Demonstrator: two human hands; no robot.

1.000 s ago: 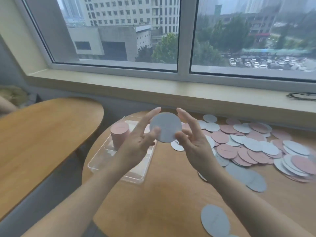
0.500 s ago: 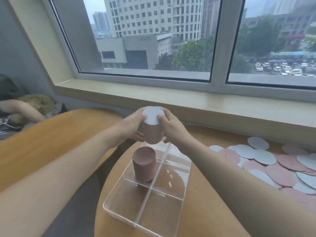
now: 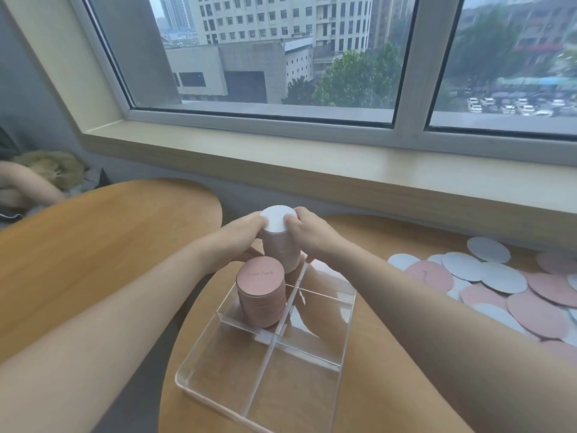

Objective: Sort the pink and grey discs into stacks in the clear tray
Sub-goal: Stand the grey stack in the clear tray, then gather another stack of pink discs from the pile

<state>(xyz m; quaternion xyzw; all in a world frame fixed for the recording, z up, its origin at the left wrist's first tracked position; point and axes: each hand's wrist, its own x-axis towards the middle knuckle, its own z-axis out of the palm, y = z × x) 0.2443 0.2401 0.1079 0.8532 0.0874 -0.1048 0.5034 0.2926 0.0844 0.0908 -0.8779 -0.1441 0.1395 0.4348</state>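
Observation:
A clear tray with four compartments stands on the round wooden table. A tall stack of discs stands in the far left compartment, with a pale grey disc on top. My left hand grips the stack's left side and my right hand grips its right side, fingertips at the top disc's rim. A shorter pink stack stands in the compartment in front of it. Loose pink and grey discs lie spread on the table to the right.
A second wooden table stands to the left, with a gap between the two. A windowsill runs along the back under a large window. Another person's arm shows at the far left.
A second ago both hands held the grey disc in the air above the table. They have carried it left onto the far stack and now hold that stack; my view has swung left.

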